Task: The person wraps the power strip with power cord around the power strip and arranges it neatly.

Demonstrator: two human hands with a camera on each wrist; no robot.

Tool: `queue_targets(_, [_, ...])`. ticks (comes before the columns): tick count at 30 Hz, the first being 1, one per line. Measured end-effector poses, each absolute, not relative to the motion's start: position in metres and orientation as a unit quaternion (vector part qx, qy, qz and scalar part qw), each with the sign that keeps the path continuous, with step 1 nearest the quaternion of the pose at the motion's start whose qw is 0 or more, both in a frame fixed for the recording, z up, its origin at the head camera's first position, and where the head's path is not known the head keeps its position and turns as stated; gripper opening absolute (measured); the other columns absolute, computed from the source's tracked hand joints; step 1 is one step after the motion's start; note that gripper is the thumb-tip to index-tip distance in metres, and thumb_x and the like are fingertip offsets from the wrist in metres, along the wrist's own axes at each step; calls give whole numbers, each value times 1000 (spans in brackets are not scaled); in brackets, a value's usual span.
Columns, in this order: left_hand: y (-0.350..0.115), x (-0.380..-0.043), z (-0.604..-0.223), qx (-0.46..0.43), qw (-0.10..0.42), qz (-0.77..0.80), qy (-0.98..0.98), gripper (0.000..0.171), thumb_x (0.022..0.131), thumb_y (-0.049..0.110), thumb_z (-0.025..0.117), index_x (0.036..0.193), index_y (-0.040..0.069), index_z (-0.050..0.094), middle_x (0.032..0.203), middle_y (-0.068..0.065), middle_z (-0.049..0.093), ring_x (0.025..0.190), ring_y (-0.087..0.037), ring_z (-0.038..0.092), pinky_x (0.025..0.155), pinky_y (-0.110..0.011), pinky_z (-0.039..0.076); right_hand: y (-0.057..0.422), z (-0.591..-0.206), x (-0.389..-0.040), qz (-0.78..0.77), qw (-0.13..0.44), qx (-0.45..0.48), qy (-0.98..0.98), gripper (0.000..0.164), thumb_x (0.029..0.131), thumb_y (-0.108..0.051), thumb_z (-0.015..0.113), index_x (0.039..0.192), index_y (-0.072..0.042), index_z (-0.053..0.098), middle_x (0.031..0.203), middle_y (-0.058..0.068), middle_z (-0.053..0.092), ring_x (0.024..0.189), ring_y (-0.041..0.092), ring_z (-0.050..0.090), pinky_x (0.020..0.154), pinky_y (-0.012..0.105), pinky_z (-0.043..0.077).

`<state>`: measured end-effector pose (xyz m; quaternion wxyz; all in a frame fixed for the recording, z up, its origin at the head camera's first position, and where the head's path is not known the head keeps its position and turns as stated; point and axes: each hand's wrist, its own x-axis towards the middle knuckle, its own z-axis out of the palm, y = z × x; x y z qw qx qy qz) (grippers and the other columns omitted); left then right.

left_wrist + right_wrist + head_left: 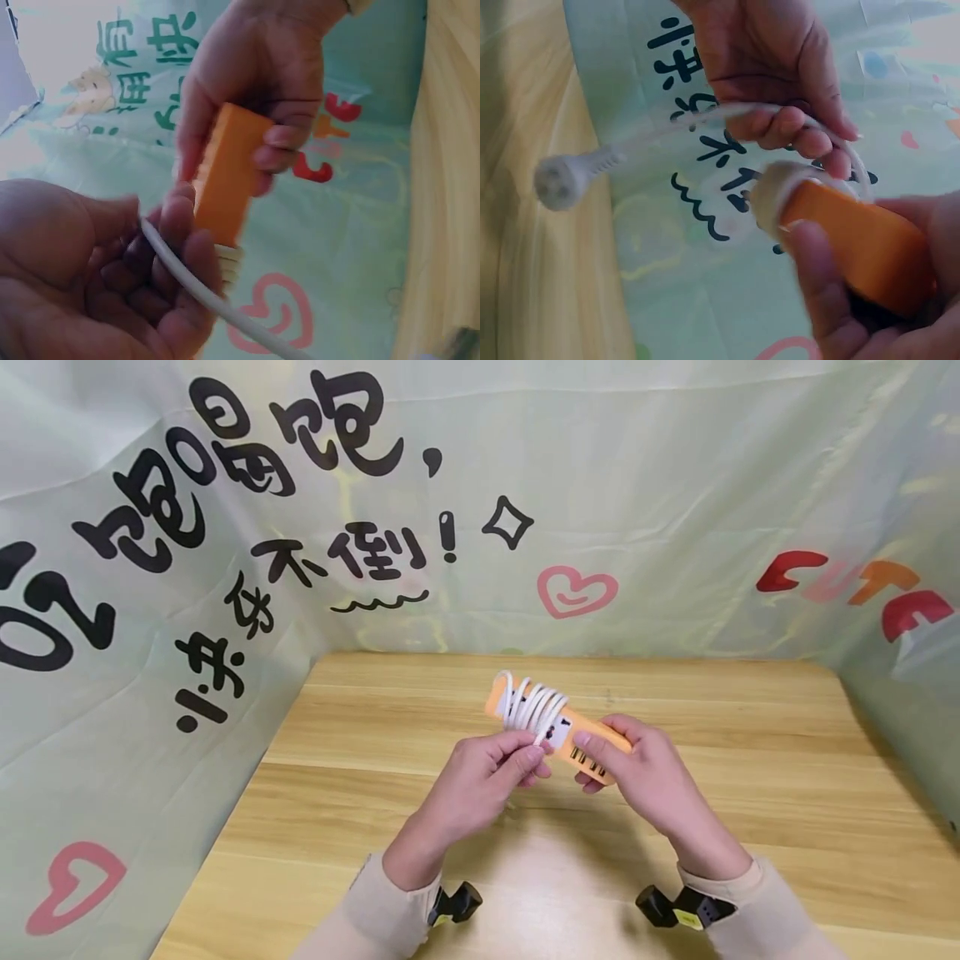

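An orange power strip [611, 737] with a white socket face and a row of USB ports is held above the table by my right hand [648, 772], thumb on top near the ports. Several turns of white cord [534, 706] wrap round its far end. Between thumb and fingers my left hand [480, 781] pinches the cord just beside the wrapped part. In the right wrist view the cord's loose end hangs past the left hand and ends in a white plug [561, 182], slightly blurred. The strip's plain orange back [232, 176] faces the left wrist view.
Beneath the hands lies a wooden table [360, 827]. Pale fabric walls [675, 485] with printed characters and hearts stand at the back and both sides. Each wrist wears a black camera on a strap, over a light sleeve [393, 910].
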<state>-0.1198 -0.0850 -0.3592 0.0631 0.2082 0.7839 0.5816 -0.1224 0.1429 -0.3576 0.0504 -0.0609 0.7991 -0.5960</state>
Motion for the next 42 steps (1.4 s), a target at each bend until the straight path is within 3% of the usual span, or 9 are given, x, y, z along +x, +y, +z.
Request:
queue_targets(8, [-85,-131,-373,260,149,554,777,25,112,20,53,124,13,75,103,-5,76,89,-9,68,88,-39,61,146,-358,-125,-689,26,-53,722,39,108,-28,64,116,10,63,81,10,74,63,22,72,63,40,64])
queue_targets(11, [-86,-137,-381,259,155,540,786,25,111,25,56,108,14,78,93,-2,75,80,-7,65,75,-31,60,149,-358,-126,-719,41,-71,691,31,109,-24,61,113,6,65,80,9,74,62,19,71,60,38,63])
queue_targets(16, [-93,-147,-391,256,133,513,809,36,109,33,61,79,13,68,69,4,58,60,-5,47,55,-21,39,151,-359,-127,-743,72,-103,658,23,110,-21,58,109,-1,68,82,7,73,62,16,70,56,34,61])
queue_targets(22, [-102,-156,-395,270,135,507,807,35,108,32,63,79,13,66,66,6,49,57,-6,39,54,-23,33,152,-360,-128,-742,87,-129,652,23,111,-19,54,106,-2,70,81,4,72,61,15,69,54,33,60])
queue_targets(28, [-116,-165,-398,360,206,483,771,24,112,23,55,108,11,75,82,0,62,69,-8,52,64,-22,45,158,-361,-128,-753,111,-166,627,25,113,-15,49,111,-4,71,83,4,73,62,15,68,54,31,59])
queue_targets(31, [-122,-170,-403,370,222,486,760,19,110,17,58,111,5,73,93,-9,68,80,-10,60,75,-24,52,163,-361,-128,-749,130,-211,614,26,112,-10,46,113,-5,72,84,5,74,63,16,69,53,33,59])
queue_targets(34, [-125,-172,-406,373,205,492,759,14,105,11,65,117,5,68,105,-10,69,92,-9,64,87,-27,56,166,-361,-127,-733,159,-257,609,27,110,-3,45,113,-4,71,84,6,75,62,18,70,52,36,59])
queue_targets(37, [-128,-174,-409,399,175,490,755,22,101,6,70,122,7,66,115,-6,70,103,-8,65,96,-30,56,169,-361,-125,-706,184,-286,621,24,106,2,47,111,-1,70,85,7,75,59,19,70,51,39,59])
queue_targets(42, [-133,-174,-407,400,160,478,766,8,97,11,76,104,9,78,99,1,77,84,-2,65,86,-25,58,173,-359,-123,-654,210,-315,655,19,102,3,53,109,-1,70,83,9,74,56,20,67,48,39,57])
